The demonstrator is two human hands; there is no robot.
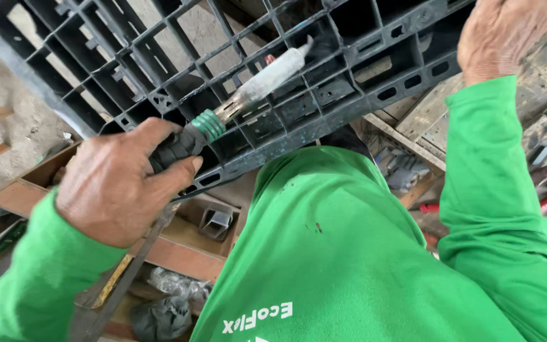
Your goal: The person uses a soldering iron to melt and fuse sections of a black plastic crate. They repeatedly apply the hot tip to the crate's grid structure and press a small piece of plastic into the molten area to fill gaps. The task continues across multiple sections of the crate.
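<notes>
Left hand [112,190] clenched around the dark handle of a soldering-type tool [248,95]; grip firm, thumb laid along the handle, fingers hidden beneath. Tool has green rings just past the handle, then a bare metal neck and a pale, grimy barrel; its tip sits inside a cell of the black plastic pallet [299,95], touching or just short of a rib, cannot tell which. Pallet is tilted, grid side toward the camera, filling the upper frame, its lower edge just above the person's green shirt [330,253]. Right hand [504,35] is raised at the upper right, pressed on the pallet's edge; fingers run out of view, so whether that grip is closed or flat cannot be told. Green sleeves on both arms. Below left, a wooden tray [178,253] holding a small metal bracket [215,221]. At right, a cluttered bench [425,123] with scattered hand tools.
</notes>
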